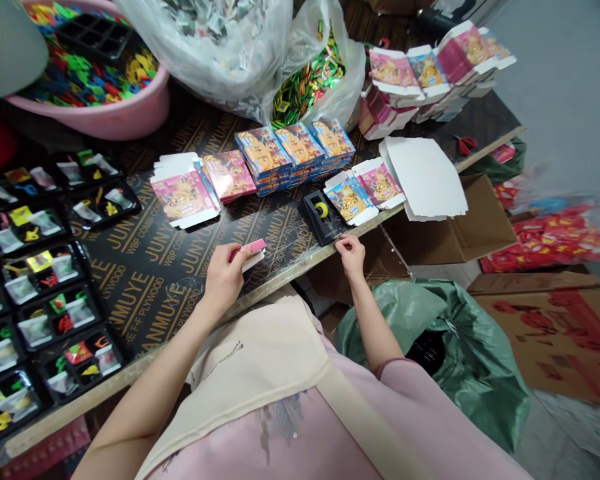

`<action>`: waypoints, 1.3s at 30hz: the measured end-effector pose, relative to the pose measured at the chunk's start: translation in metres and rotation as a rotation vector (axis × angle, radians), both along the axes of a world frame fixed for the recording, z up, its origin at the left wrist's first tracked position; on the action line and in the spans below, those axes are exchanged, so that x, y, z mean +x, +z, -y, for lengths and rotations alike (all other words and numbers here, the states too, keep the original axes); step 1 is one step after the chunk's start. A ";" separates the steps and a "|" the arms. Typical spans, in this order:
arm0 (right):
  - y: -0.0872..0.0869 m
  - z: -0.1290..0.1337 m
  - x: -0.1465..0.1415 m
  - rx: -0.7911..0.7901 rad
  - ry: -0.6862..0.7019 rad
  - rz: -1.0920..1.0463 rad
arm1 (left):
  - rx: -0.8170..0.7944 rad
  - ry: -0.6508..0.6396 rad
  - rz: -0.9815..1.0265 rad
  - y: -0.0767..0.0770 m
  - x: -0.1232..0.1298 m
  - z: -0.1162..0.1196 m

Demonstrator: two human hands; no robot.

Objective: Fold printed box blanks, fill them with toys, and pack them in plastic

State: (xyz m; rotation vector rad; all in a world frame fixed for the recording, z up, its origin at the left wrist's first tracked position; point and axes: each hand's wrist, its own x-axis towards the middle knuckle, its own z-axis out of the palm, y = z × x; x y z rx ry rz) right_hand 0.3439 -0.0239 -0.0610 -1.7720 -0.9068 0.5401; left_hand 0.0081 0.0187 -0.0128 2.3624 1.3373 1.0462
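My left hand [223, 279] is closed around a small pink and white carton [254, 251], seen edge-on above the table's front edge. Fingers pinched together, my right hand [351, 256] is at the front end of a black tape dispenser [324, 219] with a yellow core. Whatever lies between those fingertips is too small to make out. Beyond the dispenser are stacks of blue picture boxes [300, 150]. A pink box [229, 175] and a flat pink carton [185, 193] lie to their left.
Black trays [55, 273] of small toys cover the left side. Behind stand a pink tub [145, 107] and clear bags [220, 60]. At right are white card sheets [425, 177], red scissors [464, 145], piled cartons [430, 73], a green sack [460, 347] and cardboard boxes [555, 333].
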 end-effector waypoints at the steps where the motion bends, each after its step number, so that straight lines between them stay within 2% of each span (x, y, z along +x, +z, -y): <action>1: 0.001 -0.001 0.000 0.019 -0.018 -0.012 | 0.019 0.000 0.004 -0.001 0.001 0.000; 4: 0.012 0.001 -0.014 0.103 -0.121 -0.041 | 0.058 -0.013 0.029 -0.004 0.003 0.003; 6: 0.026 0.004 -0.038 0.123 -0.107 -0.077 | 0.087 -0.026 0.046 -0.005 0.004 0.005; 7: 0.035 0.005 -0.054 0.109 -0.038 -0.130 | 0.104 -0.031 0.052 -0.005 0.005 0.005; 10: 0.062 0.005 -0.108 -0.030 0.353 -0.469 | 0.137 -0.047 0.068 -0.007 0.005 0.005; 12: 0.074 0.002 -0.139 -0.113 0.565 -0.690 | 0.136 -0.065 0.085 -0.008 0.005 0.005; 15: 0.079 -0.007 -0.164 -0.190 0.701 -0.923 | 0.128 -0.089 0.087 -0.009 0.002 0.005; 18: 0.074 -0.014 -0.168 -0.243 0.729 -1.059 | 0.126 -0.108 0.035 -0.008 0.000 0.005; 22: 0.067 -0.018 -0.165 -0.257 0.734 -1.137 | 0.160 -0.121 -0.049 -0.001 0.002 0.006; 26: 0.063 -0.019 -0.166 -0.251 0.718 -1.100 | 0.173 -0.019 -0.039 0.001 0.011 0.006; 30: 0.061 -0.021 -0.166 -0.246 0.714 -1.060 | 0.162 0.074 -0.006 -0.006 0.017 0.005; 34: 0.062 -0.022 -0.164 -0.247 0.738 -1.050 | 0.176 0.030 0.063 -0.014 0.014 0.002; 39: 0.070 -0.015 -0.164 -0.218 0.735 -0.949 | 0.275 -0.017 0.130 -0.013 0.011 -0.003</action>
